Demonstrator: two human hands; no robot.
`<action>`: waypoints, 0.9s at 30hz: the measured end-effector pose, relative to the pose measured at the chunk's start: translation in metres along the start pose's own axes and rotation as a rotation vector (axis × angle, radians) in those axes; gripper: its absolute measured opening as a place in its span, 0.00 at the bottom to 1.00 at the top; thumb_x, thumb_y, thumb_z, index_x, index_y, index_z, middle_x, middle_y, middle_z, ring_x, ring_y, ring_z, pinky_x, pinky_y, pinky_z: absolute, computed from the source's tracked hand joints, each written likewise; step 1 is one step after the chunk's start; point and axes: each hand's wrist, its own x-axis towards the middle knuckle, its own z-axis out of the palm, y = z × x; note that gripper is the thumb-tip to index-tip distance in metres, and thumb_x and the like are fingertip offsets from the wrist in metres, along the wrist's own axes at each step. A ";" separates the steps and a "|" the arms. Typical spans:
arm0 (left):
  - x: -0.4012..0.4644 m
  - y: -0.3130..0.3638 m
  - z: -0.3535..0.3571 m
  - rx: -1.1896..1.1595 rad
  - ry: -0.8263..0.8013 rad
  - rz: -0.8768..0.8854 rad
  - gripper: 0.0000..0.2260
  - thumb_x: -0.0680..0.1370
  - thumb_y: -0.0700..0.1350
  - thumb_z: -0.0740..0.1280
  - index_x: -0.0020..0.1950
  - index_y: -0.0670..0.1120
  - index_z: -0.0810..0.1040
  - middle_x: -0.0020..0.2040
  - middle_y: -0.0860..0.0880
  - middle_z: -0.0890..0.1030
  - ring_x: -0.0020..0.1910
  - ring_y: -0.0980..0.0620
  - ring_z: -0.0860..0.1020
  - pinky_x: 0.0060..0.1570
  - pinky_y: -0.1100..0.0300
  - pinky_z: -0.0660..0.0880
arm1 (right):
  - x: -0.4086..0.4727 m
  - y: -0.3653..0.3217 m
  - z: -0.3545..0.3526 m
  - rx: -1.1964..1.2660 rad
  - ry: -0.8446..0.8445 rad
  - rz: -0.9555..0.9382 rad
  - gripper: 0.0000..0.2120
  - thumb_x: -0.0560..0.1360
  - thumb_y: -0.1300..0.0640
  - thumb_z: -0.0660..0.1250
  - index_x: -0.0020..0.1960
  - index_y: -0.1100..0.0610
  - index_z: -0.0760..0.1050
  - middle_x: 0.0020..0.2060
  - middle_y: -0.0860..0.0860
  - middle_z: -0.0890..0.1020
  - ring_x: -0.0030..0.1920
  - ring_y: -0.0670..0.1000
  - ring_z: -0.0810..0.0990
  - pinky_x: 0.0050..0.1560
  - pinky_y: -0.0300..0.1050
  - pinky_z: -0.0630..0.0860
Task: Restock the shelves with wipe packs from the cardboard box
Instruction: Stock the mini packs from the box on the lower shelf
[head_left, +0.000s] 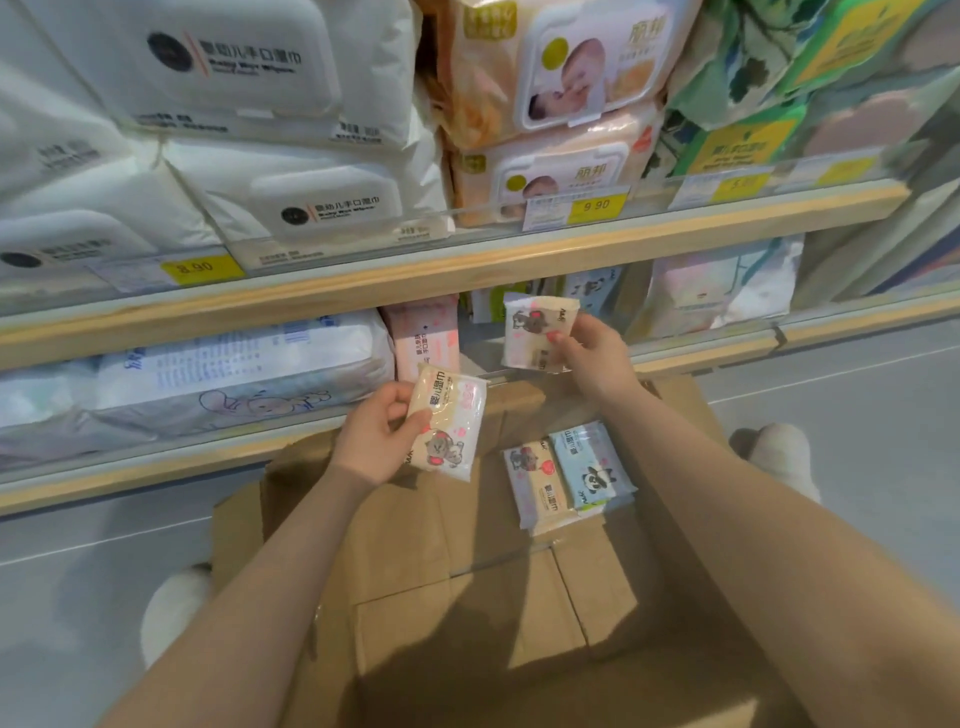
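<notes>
Hands hold one wipe pack each: the left hand (376, 436) has its grip clamped on a beige pack (451, 428) above the cardboard box (467, 587), the right hand (592, 353) pinches another pack (535, 332) at the lower shelf (701, 351) front edge. More packs (566, 475) lie inside the box.

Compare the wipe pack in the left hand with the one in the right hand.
The left hand's pack hangs over the cardboard box; the right hand's pack is raised at the lower shelf's opening. The left one's bear print sits at its bottom, the right one's at its top. Both are small cream bear-print packs.
</notes>
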 end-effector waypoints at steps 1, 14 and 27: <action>0.002 -0.003 0.001 0.003 0.012 -0.020 0.05 0.76 0.47 0.67 0.46 0.55 0.73 0.48 0.54 0.84 0.44 0.57 0.82 0.45 0.51 0.80 | 0.008 0.000 0.007 0.007 0.004 0.012 0.12 0.79 0.57 0.61 0.61 0.58 0.74 0.54 0.51 0.80 0.53 0.50 0.78 0.48 0.41 0.75; 0.001 -0.022 0.003 -0.042 0.029 0.030 0.07 0.74 0.51 0.69 0.46 0.62 0.73 0.47 0.62 0.82 0.43 0.59 0.82 0.36 0.49 0.81 | 0.069 0.006 0.053 -0.079 -0.063 0.142 0.16 0.78 0.62 0.60 0.65 0.63 0.71 0.62 0.58 0.77 0.63 0.57 0.75 0.56 0.40 0.69; -0.004 -0.007 0.004 0.082 0.090 0.032 0.06 0.73 0.59 0.64 0.47 0.67 0.70 0.41 0.67 0.80 0.42 0.60 0.82 0.46 0.49 0.79 | -0.060 -0.035 0.031 -0.130 -0.500 0.061 0.11 0.73 0.53 0.70 0.53 0.55 0.82 0.38 0.47 0.82 0.28 0.40 0.73 0.26 0.31 0.69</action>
